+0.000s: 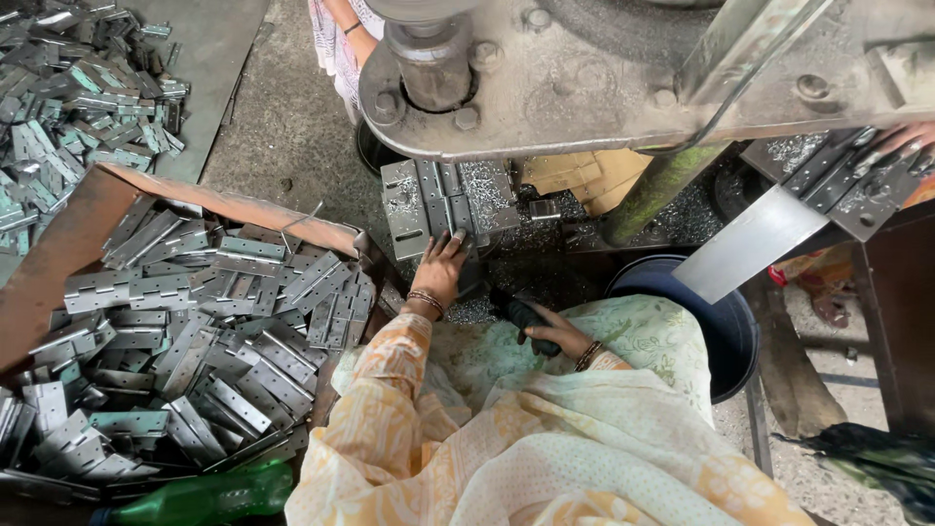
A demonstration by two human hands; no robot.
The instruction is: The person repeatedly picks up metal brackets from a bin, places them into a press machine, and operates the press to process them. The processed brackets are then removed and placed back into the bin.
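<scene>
My left hand reaches forward to the bed of a heavy metal press. Its fingertips hold the near edge of a grey metal hinge that lies flat under the press head. My right hand rests lower, over my lap, closed around a dark black object whose shape I cannot make out. Metal chips cover the bed around the hinge. Both wrists wear bangles, and my patterned orange and green clothing fills the bottom of the view.
A rusty tray at left holds several loose hinges; another pile lies on the floor beyond. A green bottle lies in front. A dark blue bucket and metal chute stand right. Another person's hand works at far right.
</scene>
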